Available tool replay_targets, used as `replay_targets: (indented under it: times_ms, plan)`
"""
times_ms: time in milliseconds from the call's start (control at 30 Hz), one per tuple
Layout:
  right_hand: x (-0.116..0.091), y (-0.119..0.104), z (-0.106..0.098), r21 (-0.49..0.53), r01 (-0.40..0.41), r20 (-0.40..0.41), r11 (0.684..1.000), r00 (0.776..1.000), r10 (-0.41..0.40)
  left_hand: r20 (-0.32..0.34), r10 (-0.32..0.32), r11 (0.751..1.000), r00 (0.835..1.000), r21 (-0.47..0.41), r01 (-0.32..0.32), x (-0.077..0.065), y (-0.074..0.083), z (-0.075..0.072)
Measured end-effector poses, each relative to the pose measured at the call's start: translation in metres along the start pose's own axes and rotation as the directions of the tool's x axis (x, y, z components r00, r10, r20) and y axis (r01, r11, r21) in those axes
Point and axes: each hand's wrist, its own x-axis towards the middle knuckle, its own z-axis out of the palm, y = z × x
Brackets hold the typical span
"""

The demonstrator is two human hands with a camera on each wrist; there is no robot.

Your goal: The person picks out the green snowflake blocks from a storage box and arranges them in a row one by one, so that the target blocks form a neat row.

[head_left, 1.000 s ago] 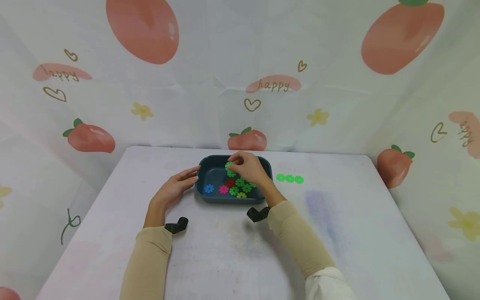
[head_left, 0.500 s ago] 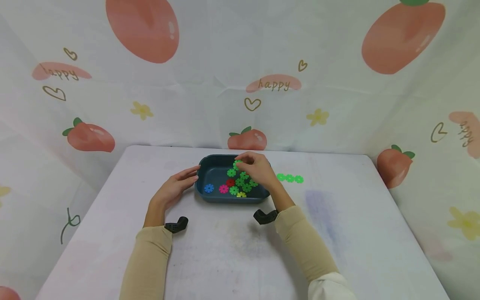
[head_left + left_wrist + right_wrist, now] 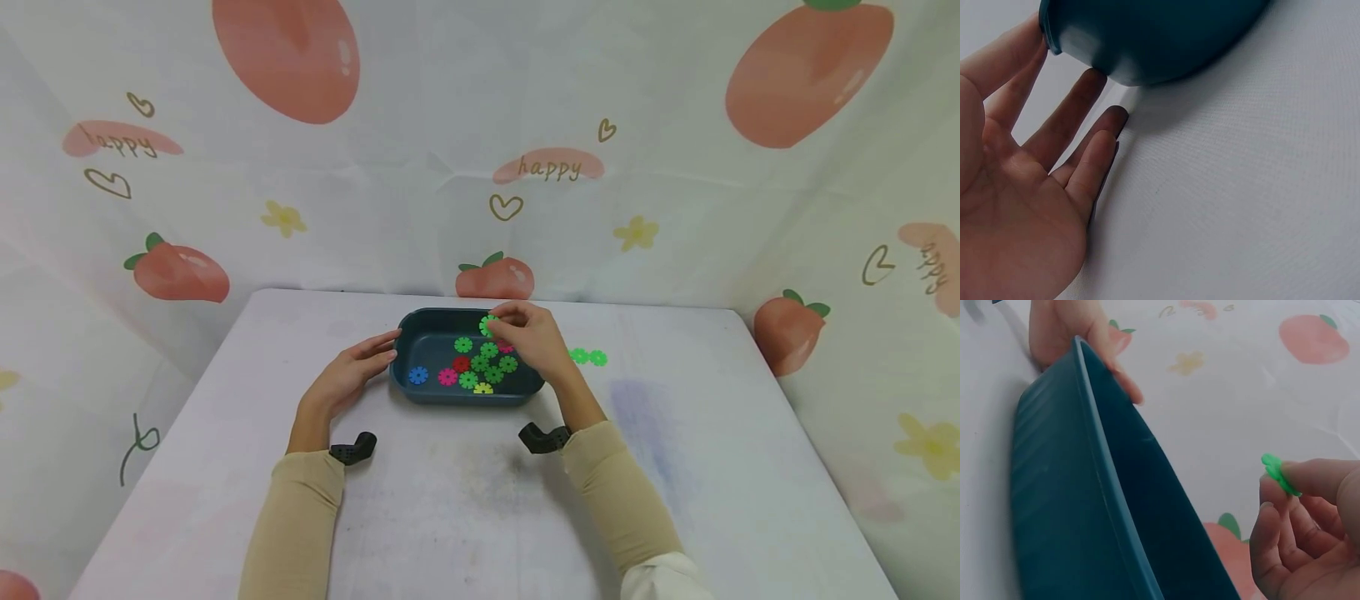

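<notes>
Head view: tub (image 3: 465, 399) holds coloured discs (image 3: 461, 364); right hand (image 3: 531, 335) pinches green disc (image 3: 486, 325); left hand (image 3: 348, 377) spread against tub.

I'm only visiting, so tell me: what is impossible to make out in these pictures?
Head view: the right hand covers the far right corner of the tray, part of a pink piece and part of the green piece it pinches.
Right wrist view: the tray's near wall hides the pieces lying inside; the right edge cuts off the right hand.
Left wrist view: the top edge cuts off the tray, and its outside hides the inside.
</notes>
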Motion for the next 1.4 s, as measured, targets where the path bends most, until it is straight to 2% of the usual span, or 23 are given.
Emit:
replay_targets:
  times_ms: [600,833,1100,1400]
  plan:
    - [-0.015,0.012,-0.032,0.080,0.011,-0.150,0.997,0.989,0.001,-0.003,0.003,1.000,1.000,0.000,-0.003,0.000,-0.001,0.000]
    - [-0.021,0.016,-0.044,0.033,-0.026,-0.217,0.999,0.976,0.033,-0.001,0.003,1.000,1.000,0.002,-0.003,0.000,-0.001,0.000]
    - [-0.025,0.027,-0.060,0.028,-0.051,-0.243,0.998,0.968,0.056,-0.002,0.003,1.000,1.000,0.004,-0.003,0.000,0.000,0.000]
    - [-0.031,0.044,-0.077,-0.032,-0.130,-0.294,0.991,0.949,0.115,-0.005,-0.007,1.000,1.000,0.006,0.007,0.000,-0.002,-0.001]
